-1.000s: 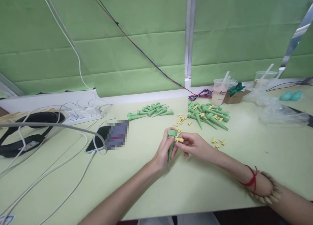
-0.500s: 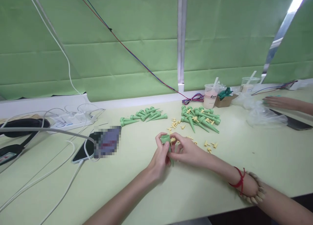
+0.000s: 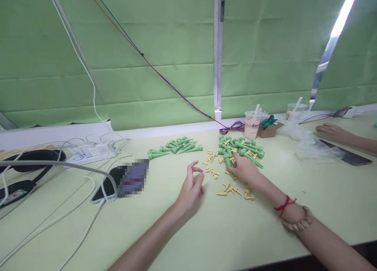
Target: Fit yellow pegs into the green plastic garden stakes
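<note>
My left hand [image 3: 191, 186] is raised over the table, holding nothing, its fingers loosely bent and apart. My right hand [image 3: 246, 171] is at the near edge of the right-hand pile of green plastic spikes [image 3: 251, 148], many with yellow pieces in them. Its fingers close on a green plastic spike [image 3: 226, 157] that slants toward me, partly hidden by the hand. Loose yellow plastic nozzles [image 3: 210, 171] are scattered between my hands, and more yellow nozzles [image 3: 228, 189] lie nearer to me. Farther left is a second group of green spikes [image 3: 176, 145], with no yellow pieces visible on them.
At left are a phone [image 3: 106, 184], headphones [image 3: 32, 161], a power strip [image 3: 91, 151] and white cables. Behind the right pile stand a drink cup [image 3: 251, 125] and a small cardboard box [image 3: 268, 130]. Another person's hand [image 3: 331, 130] rests at far right near plastic bags [image 3: 312, 147].
My right hand has moved right and away from me with the green spike to the right pile. My left hand has let go and opened. The view has shifted slightly.
</note>
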Tool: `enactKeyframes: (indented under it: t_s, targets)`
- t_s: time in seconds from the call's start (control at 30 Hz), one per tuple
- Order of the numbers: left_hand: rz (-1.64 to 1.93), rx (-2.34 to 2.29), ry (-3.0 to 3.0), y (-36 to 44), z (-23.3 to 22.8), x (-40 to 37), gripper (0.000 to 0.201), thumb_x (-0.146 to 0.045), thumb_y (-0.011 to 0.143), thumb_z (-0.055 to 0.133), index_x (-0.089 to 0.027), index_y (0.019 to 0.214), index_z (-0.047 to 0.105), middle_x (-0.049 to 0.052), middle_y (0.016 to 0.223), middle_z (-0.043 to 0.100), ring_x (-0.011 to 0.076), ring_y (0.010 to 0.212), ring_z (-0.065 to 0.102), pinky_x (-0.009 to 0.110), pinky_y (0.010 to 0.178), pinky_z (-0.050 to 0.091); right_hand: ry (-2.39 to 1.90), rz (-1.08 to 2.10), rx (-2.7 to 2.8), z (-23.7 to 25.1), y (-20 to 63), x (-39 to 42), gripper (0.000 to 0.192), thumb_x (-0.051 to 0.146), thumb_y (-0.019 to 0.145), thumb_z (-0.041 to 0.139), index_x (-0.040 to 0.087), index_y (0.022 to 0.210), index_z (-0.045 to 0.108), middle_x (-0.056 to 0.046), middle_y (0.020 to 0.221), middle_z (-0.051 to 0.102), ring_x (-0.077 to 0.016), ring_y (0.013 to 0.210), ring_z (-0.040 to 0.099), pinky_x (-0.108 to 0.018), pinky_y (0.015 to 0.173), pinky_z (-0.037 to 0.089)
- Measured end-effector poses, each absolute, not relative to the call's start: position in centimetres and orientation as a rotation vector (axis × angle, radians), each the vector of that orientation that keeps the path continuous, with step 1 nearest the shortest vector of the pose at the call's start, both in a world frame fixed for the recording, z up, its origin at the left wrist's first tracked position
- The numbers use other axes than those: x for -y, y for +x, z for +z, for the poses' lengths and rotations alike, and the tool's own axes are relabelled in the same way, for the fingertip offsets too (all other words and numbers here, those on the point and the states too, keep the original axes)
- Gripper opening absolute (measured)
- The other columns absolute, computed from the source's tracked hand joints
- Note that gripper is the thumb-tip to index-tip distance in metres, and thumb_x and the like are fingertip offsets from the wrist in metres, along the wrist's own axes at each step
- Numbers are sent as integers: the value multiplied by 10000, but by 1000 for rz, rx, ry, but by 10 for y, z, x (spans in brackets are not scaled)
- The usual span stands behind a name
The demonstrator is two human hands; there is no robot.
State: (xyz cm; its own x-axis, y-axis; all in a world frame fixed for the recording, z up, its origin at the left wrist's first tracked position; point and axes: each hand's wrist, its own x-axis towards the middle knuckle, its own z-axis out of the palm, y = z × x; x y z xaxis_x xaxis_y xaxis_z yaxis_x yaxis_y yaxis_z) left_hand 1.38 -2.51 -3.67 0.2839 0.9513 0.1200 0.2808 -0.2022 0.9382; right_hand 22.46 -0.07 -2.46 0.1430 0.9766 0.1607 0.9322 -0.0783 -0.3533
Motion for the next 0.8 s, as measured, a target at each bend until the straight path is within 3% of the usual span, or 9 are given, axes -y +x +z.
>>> enactKeyframes:
  t_s: [0.07, 0.23, 0.37, 0.47, 0.57, 0.67, 0.8]
  targets:
    - [987, -1210, 1788, 9, -39, 20, 381, -414, 863, 343, -294, 1221, 299, 37, 1123, 458, 67, 558, 510, 259, 580, 440, -2149, 113, 1793, -30, 231, -6, 296, 374, 758, 552, 147, 948, 538, -74, 827, 635, -228, 764, 601, -265, 546, 366]
    - [925, -1436, 2125, -1, -42, 10, 327, -315, 850, 345, -255, 1169, 386, 42, 1057, 498, 118, 652, 535, 298, 644, 432, -2089, -72, 1804, -42, 240, -14, 479, 329, 757, 583, 145, 1177, 448, -108, 1055, 579, -253, 946, 563, -286, 660, 405]
    - [860, -1525, 2303, -7, -48, -1, 330, -259, 845, 332, -204, 1163, 404, 94, 1138, 479, 192, 950, 543, 357, 823, 422, -2005, -145, 1808, -44, 242, -16, 454, 187, 775, 550, 145, 1213, 437, -118, 1092, 537, -243, 1026, 511, -299, 783, 396]
    - [758, -1659, 2397, -9, -54, -9, 357, -226, 835, 347, -163, 1177, 428, 139, 1239, 454, 254, 1181, 421, 441, 966, 319, -1871, -227, 1872, -46, 236, -16, 473, 154, 739, 575, 155, 1200, 467, -122, 1130, 505, -258, 1062, 475, -334, 858, 369]
    - [666, -1741, 2420, -8, -57, -16, 384, -233, 841, 345, -125, 1196, 444, 178, 1370, 349, 301, 1295, 278, 489, 1001, 268, -1646, -216, 2046, -48, 227, -15, 429, 175, 754, 573, 192, 1177, 502, -102, 1151, 501, -247, 1069, 472, -343, 864, 368]
    - [563, -1699, 2575, -3, -56, -20, 424, -216, 858, 306, -127, 1258, 413, 140, 1443, 262, 276, 1344, 173, 458, 1033, 241, -1592, -129, 2141, -48, 225, -14, 257, 138, 794, 509, 218, 1016, 610, -70, 1084, 543, -211, 1024, 506, -308, 822, 382]
    - [554, -1601, 2733, 10, -54, -33, 455, -255, 884, 268, -120, 1302, 389, 115, 1453, 254, 236, 1356, 142, 417, 1064, 208, -1775, -75, 2009, -46, 234, -17, 297, 42, 774, 453, 200, 906, 666, -81, 1009, 565, -211, 974, 525, -264, 700, 393]
